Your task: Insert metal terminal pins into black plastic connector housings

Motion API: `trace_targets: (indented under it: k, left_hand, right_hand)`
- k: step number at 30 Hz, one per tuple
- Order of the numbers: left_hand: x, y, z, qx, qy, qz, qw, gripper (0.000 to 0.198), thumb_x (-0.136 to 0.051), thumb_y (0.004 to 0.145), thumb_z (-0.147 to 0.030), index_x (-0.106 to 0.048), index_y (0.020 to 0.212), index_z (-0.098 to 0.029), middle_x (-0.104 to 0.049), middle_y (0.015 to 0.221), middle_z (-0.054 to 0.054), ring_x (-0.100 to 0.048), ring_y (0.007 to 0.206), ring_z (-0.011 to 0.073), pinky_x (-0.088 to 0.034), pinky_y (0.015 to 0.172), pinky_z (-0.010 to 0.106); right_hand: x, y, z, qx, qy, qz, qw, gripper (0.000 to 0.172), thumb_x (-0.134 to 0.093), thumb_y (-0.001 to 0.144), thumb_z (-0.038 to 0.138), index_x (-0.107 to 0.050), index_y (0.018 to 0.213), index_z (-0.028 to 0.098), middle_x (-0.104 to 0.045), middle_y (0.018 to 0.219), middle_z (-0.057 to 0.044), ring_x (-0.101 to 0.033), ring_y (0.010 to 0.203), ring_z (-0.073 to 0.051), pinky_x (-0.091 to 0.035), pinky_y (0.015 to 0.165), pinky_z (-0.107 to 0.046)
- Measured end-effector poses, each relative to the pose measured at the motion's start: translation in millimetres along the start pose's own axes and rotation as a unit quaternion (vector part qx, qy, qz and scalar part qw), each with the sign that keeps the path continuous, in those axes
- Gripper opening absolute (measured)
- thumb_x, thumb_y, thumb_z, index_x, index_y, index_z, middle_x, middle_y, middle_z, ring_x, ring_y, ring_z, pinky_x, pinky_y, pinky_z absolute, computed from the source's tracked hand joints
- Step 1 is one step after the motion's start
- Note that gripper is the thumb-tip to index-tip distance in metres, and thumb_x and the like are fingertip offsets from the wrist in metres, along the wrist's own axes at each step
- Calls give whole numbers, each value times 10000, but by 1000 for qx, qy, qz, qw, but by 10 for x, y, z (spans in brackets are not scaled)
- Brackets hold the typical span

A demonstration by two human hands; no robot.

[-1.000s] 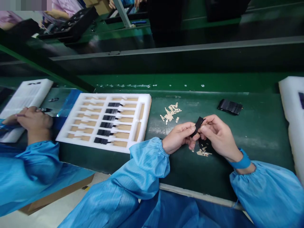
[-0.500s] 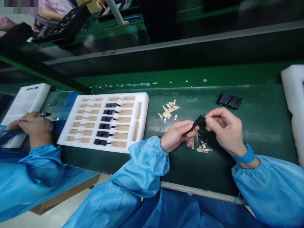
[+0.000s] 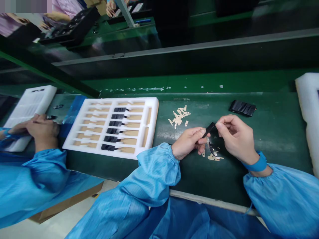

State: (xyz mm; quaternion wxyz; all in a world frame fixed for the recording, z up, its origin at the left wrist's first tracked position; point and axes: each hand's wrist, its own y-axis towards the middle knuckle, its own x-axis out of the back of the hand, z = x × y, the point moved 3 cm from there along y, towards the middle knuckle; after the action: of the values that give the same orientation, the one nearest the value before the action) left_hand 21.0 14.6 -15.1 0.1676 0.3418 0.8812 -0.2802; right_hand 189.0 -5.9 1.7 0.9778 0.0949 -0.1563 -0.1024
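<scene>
A small black bar-shaped part (image 3: 208, 129) is held above the desk (image 3: 274, 142), its near end gripped between thumb and fingers of the left hand (image 3: 186, 141). The thumb and forefinger of the right hand (image 3: 235, 136) are pressed together at its far end; whether something thin is pinched there cannot be told. For careful work, the part is best gripped firmly low down by the left, with light fingertip pressure applied by the right, in line with its length, so that bending is avoided. Loose cream tabs (image 3: 214, 157) lie below, so anything dropped could be mixed among them. A second pile of tabs (image 3: 178, 117), a black ribbed part (image 3: 242, 108) and a white foam tray (image 3: 152, 119) with black slotted pieces (image 3: 117, 123) are set around the hands. No brand, label or writing can be read anywhere.
</scene>
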Motion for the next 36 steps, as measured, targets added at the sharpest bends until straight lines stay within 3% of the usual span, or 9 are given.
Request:
trace_targets:
  k: [12, 23, 32, 36]
  left_hand:
    - [-22, -1, -10, -12, 21, -1, 1000, 502, -637, 859, -638, -518, 925, -155, -390, 622, -85, -486, 467, 71, -393, 475, 191]
    - [-36, -5, -7, -31, 52, -3, 998, 410, -545, 942, -580, -483, 946, -175, -370, 650, -79, -429, 470, 57, -340, 444, 167]
    - [-15, -2, -16, -21, 39, 7, 999, 427, -580, 916, -590, -490, 949, -175, -375, 639, -85, -468, 464, 65, -382, 453, 177]
    - [3, -6, -24, -31, 31, -2, 999, 441, -592, 911, -595, -502, 950, -165, -386, 648, -82, -511, 490, 72, -413, 481, 183]
  right_hand:
    - [-10, 12, 3, -6, 5, -1, 1000, 102, -657, 945, 297, -627, 896, 212, -606, 754, 9, -556, 592, -114, -490, 592, -265]
    - [-13, 41, 12, -79, 61, 9, 995, 263, -724, 891, 440, -617, 830, 208, -562, 600, 30, -514, 508, -113, -442, 499, -243]
    - [-24, 56, -64, -119, 107, 41, 986, 246, -724, 898, 411, -618, 831, 200, -533, 580, 34, -489, 509, -109, -410, 505, -239]
    - [17, 67, -87, -111, 134, -33, 984, 200, -722, 903, 382, -638, 986, 220, -541, 703, 37, -480, 500, -98, -383, 474, -243]
